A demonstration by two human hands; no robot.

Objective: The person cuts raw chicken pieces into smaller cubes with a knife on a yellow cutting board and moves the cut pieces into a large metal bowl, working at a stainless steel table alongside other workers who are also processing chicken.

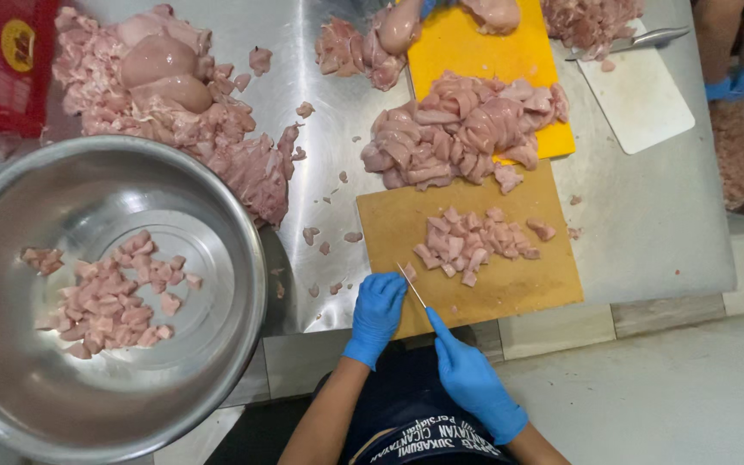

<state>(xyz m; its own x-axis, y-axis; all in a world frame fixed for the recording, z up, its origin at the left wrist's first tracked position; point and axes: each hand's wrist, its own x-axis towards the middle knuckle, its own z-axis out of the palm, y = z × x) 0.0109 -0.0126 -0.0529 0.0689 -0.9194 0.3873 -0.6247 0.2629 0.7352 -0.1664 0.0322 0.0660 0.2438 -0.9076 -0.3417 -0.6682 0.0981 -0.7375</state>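
A knife [412, 286], thin-bladed, is gripped by the fingers of the right hand [474, 381] at the near edge of the wooden board [510, 288]. The left hand [375, 315], fingers curled and holding nothing, is rested beside the blade. Diced chicken [475, 241] is piled mid-board. A round steel bowl [10, 379] overhangs the counter [656, 215] edge.

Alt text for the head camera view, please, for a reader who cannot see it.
Two blue-gloved hands work at the near edge of a brown cutting board: the left hand presses a small chicken piece while the right hand holds a knife. Diced raw chicken lies on the board, more fills a steel bowl on the left, and strips cover a yellow board.
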